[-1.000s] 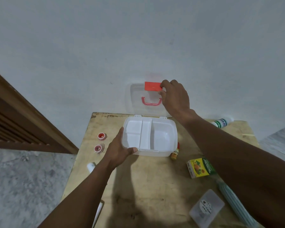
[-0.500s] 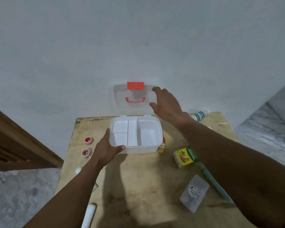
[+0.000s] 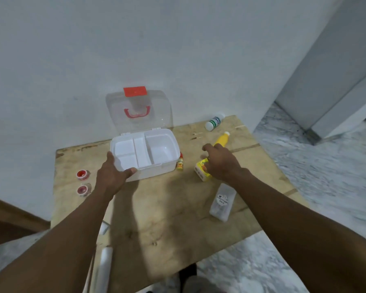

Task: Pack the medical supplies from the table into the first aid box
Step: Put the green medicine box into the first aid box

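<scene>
The white first aid box (image 3: 156,163) stands open on the wooden table (image 3: 167,208). Its clear lid (image 3: 159,106), with a red latch and handle, leans against the wall. Inside, the tray compartments hold nothing. My left hand (image 3: 112,176) grips the box's front left corner. My right hand (image 3: 222,163) hovers over a small yellow carton (image 3: 201,172), fingers spread and curled, holding nothing. A yellow bottle (image 3: 221,139) lies just beyond that hand. A small red-capped vial (image 3: 180,162) rests against the box's right side.
A white bottle with a green label (image 3: 215,122) lies at the back right. A clear flat case (image 3: 222,201) is near my right forearm. Two red tape rolls (image 3: 82,181) sit at the left. White tubes (image 3: 105,267) lie near the front edge.
My right hand has left the lid and come down to the right, over the yellow carton. The lid stays up against the wall. My left hand keeps its hold on the box.
</scene>
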`<action>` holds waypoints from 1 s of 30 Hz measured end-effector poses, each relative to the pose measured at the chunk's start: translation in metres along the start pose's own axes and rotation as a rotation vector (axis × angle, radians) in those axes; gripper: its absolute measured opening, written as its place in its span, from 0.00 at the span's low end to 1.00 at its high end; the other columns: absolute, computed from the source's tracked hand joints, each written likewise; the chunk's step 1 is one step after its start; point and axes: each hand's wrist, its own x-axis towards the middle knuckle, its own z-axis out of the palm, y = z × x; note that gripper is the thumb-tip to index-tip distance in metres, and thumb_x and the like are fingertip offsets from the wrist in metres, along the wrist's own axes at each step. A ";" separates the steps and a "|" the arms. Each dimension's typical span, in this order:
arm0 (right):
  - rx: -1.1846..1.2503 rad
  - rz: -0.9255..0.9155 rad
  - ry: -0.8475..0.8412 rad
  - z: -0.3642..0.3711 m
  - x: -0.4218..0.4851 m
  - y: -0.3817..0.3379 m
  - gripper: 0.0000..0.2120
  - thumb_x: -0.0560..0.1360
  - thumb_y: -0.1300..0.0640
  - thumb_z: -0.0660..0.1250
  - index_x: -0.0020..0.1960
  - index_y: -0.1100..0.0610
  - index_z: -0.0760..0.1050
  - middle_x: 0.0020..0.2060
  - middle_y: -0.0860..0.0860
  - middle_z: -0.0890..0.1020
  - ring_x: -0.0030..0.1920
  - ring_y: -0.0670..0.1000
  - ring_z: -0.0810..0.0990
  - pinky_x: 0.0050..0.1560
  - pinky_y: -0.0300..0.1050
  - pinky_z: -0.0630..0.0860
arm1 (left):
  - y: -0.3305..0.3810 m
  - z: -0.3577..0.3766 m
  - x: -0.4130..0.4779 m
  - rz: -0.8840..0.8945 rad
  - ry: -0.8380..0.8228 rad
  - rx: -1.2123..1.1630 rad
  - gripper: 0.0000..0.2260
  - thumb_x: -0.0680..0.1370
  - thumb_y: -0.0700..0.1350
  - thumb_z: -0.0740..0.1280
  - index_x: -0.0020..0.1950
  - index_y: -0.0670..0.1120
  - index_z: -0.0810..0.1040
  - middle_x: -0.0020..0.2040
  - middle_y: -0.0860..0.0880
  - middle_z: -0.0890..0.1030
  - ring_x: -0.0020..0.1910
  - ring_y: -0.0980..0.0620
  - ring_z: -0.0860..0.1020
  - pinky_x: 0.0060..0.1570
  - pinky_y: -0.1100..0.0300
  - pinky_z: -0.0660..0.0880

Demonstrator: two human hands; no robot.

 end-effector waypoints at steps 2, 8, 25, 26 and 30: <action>-0.022 0.026 -0.018 0.005 -0.009 0.016 0.23 0.74 0.58 0.67 0.68 0.57 0.70 0.56 0.63 0.75 0.56 0.66 0.77 0.53 0.58 0.77 | 0.000 0.001 0.000 0.006 0.003 0.018 0.42 0.72 0.51 0.76 0.78 0.43 0.57 0.72 0.39 0.71 0.68 0.34 0.71 0.63 0.39 0.72; -0.059 0.111 -0.098 0.005 -0.008 0.049 0.29 0.73 0.58 0.68 0.72 0.51 0.65 0.60 0.60 0.72 0.61 0.64 0.73 0.59 0.57 0.74 | 0.004 0.002 0.001 0.004 -0.002 0.029 0.42 0.73 0.50 0.75 0.80 0.43 0.55 0.73 0.39 0.69 0.69 0.35 0.69 0.63 0.42 0.71; -0.241 -0.017 -0.274 0.018 0.053 0.081 0.36 0.71 0.51 0.75 0.73 0.44 0.59 0.61 0.58 0.71 0.62 0.61 0.74 0.58 0.59 0.74 | 0.002 0.000 0.000 -0.039 -0.016 -0.040 0.38 0.72 0.46 0.77 0.77 0.47 0.62 0.66 0.44 0.76 0.62 0.42 0.75 0.57 0.48 0.77; -0.243 -0.022 -0.266 0.016 0.053 0.081 0.35 0.72 0.51 0.74 0.73 0.44 0.60 0.60 0.58 0.71 0.61 0.61 0.74 0.58 0.58 0.74 | 0.002 0.000 -0.001 -0.046 -0.020 -0.050 0.37 0.72 0.46 0.77 0.76 0.46 0.63 0.66 0.44 0.76 0.62 0.42 0.76 0.57 0.48 0.77; -0.214 -0.013 -0.170 0.008 0.045 0.078 0.31 0.74 0.54 0.70 0.73 0.45 0.62 0.58 0.60 0.73 0.57 0.62 0.76 0.54 0.56 0.77 | 0.004 -0.002 -0.006 -0.040 -0.027 -0.013 0.46 0.67 0.57 0.76 0.79 0.47 0.58 0.71 0.42 0.73 0.65 0.39 0.74 0.62 0.42 0.75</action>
